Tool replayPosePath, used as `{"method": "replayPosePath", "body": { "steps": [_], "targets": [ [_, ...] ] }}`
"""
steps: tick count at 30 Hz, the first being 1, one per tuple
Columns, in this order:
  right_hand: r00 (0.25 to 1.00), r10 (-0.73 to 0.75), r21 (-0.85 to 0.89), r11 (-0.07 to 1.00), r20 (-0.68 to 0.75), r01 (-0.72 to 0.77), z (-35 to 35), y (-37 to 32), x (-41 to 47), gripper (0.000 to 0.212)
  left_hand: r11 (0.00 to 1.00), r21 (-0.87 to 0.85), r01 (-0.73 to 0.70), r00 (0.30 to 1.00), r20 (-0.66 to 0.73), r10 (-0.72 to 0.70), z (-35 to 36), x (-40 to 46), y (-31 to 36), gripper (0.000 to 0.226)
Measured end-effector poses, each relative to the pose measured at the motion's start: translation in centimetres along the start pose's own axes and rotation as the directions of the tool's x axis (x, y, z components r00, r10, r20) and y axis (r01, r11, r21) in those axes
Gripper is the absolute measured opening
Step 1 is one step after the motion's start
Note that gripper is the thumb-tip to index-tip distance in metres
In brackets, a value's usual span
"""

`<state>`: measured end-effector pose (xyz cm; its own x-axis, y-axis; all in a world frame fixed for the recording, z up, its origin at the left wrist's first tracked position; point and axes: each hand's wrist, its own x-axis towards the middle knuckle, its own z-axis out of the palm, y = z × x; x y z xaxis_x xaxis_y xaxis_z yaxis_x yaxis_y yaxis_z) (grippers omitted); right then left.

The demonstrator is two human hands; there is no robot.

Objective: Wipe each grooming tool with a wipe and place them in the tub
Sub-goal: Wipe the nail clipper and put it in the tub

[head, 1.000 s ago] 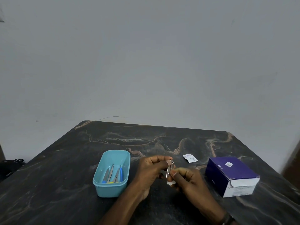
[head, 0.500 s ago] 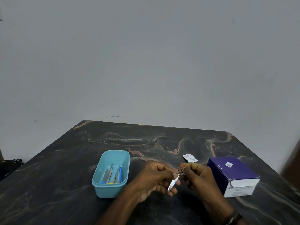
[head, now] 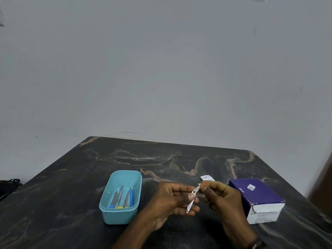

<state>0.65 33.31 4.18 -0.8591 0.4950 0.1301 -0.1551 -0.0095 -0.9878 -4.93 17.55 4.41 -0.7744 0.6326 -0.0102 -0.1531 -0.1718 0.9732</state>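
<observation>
A small silver nail clipper hangs between my two hands above the dark marbled table. My left hand pinches its middle with thumb and fingers. My right hand grips the clipper's upper end, with a scrap of white wipe showing at its fingertips. To the left stands the teal tub, which holds several tools with blue and yellow handles.
A purple and white box stands to the right of my hands. A torn white wipe packet lies on the table just behind my right hand. A grey wall rises behind the table's far edge.
The clipper went from upright to slanted, its lower end now swung down. My right hand moved up from below the clipper to its upper end.
</observation>
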Motion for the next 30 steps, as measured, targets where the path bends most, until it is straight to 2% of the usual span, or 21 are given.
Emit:
{"method": "replayPosePath", "body": {
  "steps": [6, 12, 17, 23, 30],
  "targets": [
    [1.0, -0.002, 0.047, 0.999, -0.01, 0.002, -0.1, -0.2, 0.0, 0.02, 0.997, -0.052, -0.048, 0.997, -0.061, 0.045, 0.2, 0.0, 0.0, 0.02],
    [0.998, 0.022, 0.029, 0.999, 0.056, -0.023, 0.2, -0.2, -0.2, 0.012, 0.997, -0.017, -0.076, 0.992, -0.1, 0.074, 0.5, 0.0, -0.2, 0.021],
    [0.993, 0.102, 0.054, 0.993, 0.057, -0.105, 0.2, 0.0, -0.1, 0.012, 0.996, -0.001, -0.085, 0.986, -0.143, 0.084, 1.1, 0.0, -0.4, 0.022],
    [0.965, 0.234, 0.128, 0.96, 0.123, -0.249, 0.3, 0.2, 0.1, 0.016, 0.993, 0.0, -0.116, 0.97, -0.213, 0.113, 1.3, 0.3, -0.8, 0.016],
    [0.951, 0.276, 0.135, 0.946, 0.137, -0.294, 0.3, 0.2, 0.2, 0.015, 0.99, 0.066, -0.127, 0.969, -0.204, 0.138, 1.2, 0.5, -1.3, 0.016]
  ]
}}
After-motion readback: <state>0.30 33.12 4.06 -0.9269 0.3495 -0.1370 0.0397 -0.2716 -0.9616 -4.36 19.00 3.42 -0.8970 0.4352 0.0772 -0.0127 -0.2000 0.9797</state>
